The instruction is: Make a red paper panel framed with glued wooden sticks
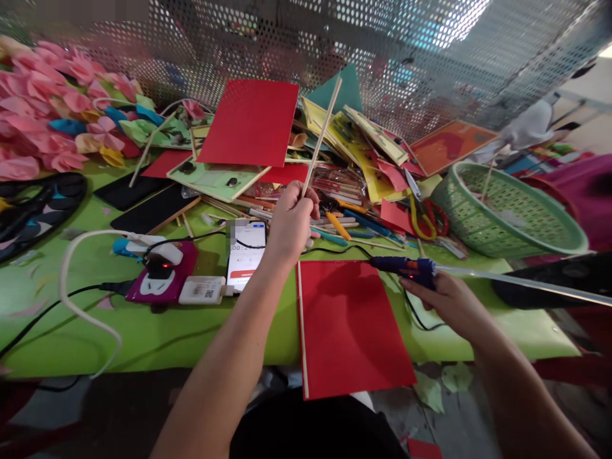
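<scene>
My left hand is closed in a pinch on a thin wooden stick that rises up and to the right above the table. My right hand grips a blue glue gun with a long clear glue rod running out to the right. Between my hands a red paper sheet lies on the green table, overhanging its near edge, with another thin stick along its left side.
A phone, a power bank and cables lie left of my left hand. Pink paper flowers fill the far left. Coloured card, pens and scissors are heaped behind. A green basket stands at right.
</scene>
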The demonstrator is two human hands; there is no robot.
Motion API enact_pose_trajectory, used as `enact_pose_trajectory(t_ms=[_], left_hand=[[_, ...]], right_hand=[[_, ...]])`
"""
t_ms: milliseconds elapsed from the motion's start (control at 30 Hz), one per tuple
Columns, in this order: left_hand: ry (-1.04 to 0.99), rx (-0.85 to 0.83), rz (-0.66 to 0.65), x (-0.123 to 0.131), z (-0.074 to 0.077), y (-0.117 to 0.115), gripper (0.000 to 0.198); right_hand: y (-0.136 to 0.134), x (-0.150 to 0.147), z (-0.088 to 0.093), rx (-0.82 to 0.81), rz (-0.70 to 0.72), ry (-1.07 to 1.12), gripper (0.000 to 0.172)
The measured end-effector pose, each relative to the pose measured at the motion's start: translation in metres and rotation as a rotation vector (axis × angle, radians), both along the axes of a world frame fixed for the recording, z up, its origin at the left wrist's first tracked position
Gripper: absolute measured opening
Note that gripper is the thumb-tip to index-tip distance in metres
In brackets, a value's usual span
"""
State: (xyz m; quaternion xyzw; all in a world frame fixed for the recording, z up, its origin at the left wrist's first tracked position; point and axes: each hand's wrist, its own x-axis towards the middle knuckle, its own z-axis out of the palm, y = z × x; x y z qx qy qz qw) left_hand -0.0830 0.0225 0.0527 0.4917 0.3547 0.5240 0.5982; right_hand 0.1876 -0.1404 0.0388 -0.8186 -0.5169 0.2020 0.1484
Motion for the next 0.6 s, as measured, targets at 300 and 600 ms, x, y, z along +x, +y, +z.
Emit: enact_pose_trajectory(t_ms=[300,600], left_hand=[[-0.003,-0.003,-0.001,0.000,-0.001,0.001,0.011],[0.012,0.024,0.010,-0.002,0.003,0.000,0.010]], right_hand=[[-0.018,0.035,-0.008,0.234,-0.228,0.514,0.051],[-0.038,0.086,-0.015,0.510,-0.467,0.613,0.048]])
